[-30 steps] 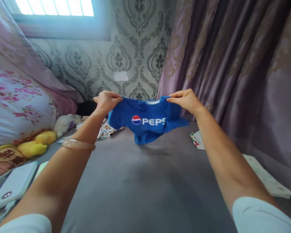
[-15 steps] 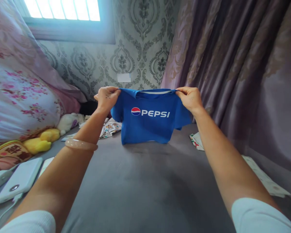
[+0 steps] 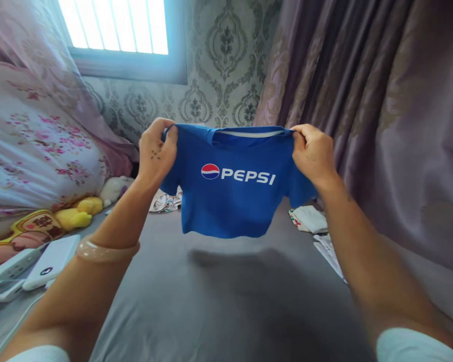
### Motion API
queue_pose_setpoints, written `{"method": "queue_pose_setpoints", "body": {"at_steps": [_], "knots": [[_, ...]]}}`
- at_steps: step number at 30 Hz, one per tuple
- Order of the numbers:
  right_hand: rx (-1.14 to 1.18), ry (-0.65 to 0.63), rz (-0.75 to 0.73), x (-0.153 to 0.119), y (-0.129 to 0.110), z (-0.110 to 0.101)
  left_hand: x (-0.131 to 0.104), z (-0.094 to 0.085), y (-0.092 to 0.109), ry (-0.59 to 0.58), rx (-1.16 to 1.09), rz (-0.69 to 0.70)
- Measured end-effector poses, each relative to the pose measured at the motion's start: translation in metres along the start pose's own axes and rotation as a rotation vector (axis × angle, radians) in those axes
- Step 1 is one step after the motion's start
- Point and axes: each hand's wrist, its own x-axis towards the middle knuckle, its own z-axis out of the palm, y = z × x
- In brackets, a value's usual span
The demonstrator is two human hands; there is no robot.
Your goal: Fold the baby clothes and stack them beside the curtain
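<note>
A blue T-shirt (image 3: 230, 206) with a round red, white and blue logo and the word PEPSI hangs stretched between my two hands, front towards me. My left hand (image 3: 157, 151) pinches its left shoulder between thumb and fingers. At the other shoulder, my right hand (image 3: 314, 151) grips the cloth beside the collar. The shirt's hem hangs above the grey bed sheet (image 3: 219, 301) and casts a shadow on it. A pale bangle (image 3: 107, 251) sits on my left forearm.
Folded clothes (image 3: 308, 218) lie to the right, and crumpled printed cloth (image 3: 166, 201) lies behind the shirt. On the left are yellow plush toys (image 3: 75, 216), a white power bank (image 3: 52, 261), a power strip (image 3: 13, 266) and a cable. A curtain (image 3: 411, 125) hangs at the right.
The shirt has come closer and been lifted, its hem now hanging off the sheet. My hands have drawn nearer and slightly farther apart. The view has tilted up a little.
</note>
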Motion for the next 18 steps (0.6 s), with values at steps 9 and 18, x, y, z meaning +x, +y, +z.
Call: {"method": "queue_pose_setpoints", "body": {"at_steps": [9, 18], "knots": [[-0.079, -0.046, -0.056, 0.013, -0.020, -0.037, 0.009, -0.031, 0.017, 0.246, 0.247, 0.259], [-0.127, -0.553, 0.215, -0.056, 0.070, 0.102, -0.048, 0.066, -0.134, -0.355, 0.334, -0.101]]}}
